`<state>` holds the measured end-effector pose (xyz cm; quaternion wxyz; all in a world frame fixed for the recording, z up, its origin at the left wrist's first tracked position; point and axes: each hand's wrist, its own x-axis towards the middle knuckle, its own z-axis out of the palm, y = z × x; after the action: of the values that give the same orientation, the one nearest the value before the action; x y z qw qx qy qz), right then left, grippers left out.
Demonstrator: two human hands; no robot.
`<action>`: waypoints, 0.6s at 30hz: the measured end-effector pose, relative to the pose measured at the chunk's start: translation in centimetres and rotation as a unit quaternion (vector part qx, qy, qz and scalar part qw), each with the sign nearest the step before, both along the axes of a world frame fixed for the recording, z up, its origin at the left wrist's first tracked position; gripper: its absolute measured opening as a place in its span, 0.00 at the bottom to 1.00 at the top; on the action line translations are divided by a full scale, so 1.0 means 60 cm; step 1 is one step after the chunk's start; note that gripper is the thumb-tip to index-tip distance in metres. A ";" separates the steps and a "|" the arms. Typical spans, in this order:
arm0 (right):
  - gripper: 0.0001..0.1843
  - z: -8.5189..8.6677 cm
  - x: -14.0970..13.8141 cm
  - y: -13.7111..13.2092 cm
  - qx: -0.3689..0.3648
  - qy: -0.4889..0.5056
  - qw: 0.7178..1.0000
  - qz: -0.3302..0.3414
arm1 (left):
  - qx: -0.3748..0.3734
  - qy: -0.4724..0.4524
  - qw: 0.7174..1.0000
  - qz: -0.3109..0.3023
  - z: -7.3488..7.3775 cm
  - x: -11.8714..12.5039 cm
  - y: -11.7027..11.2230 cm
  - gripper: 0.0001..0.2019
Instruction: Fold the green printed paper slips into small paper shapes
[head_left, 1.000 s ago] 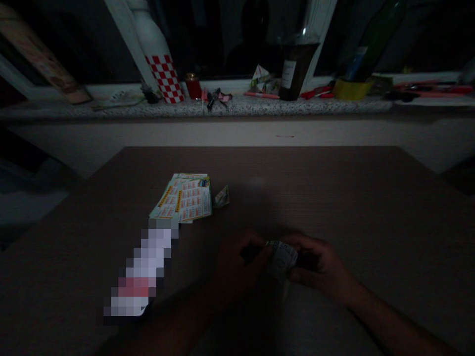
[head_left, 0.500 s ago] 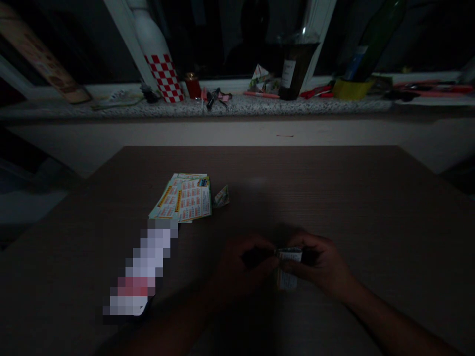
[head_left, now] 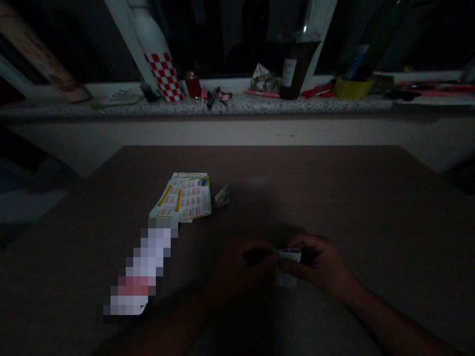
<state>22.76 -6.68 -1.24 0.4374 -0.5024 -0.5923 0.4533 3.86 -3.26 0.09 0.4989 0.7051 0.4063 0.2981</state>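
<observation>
Over the surface [head_left: 352,198], the left hand [head_left: 237,264] and right hand [head_left: 322,259] pinch a small folded paper [head_left: 287,278] between their fingers, seemingly mid-crease, and the next move likely calls for aligned edges and firm, even pressing.

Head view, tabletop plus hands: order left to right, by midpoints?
Pixelated phone-like object → overlapping printed paper slips → small folded paper piece → left hand → folded printed paper pinched between both hands → right hand.
</observation>
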 end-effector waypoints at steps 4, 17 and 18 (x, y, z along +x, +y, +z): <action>0.11 -0.002 0.000 0.000 -0.002 0.008 1.000 0.006 | -0.004 -0.007 1.000 -0.006 0.000 0.000 0.001 0.06; 0.11 -0.002 0.002 -0.001 0.015 0.004 1.000 0.014 | -0.004 0.002 1.000 -0.007 0.004 -0.001 0.003 0.06; 0.11 -0.002 0.002 -0.001 0.015 0.003 1.000 0.012 | -0.001 0.002 1.000 -0.009 0.004 -0.001 0.003 0.06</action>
<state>22.85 -6.74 -1.34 0.4412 -0.4874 -0.6040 0.4506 3.80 -3.10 0.33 0.5017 0.7087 0.4009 0.2920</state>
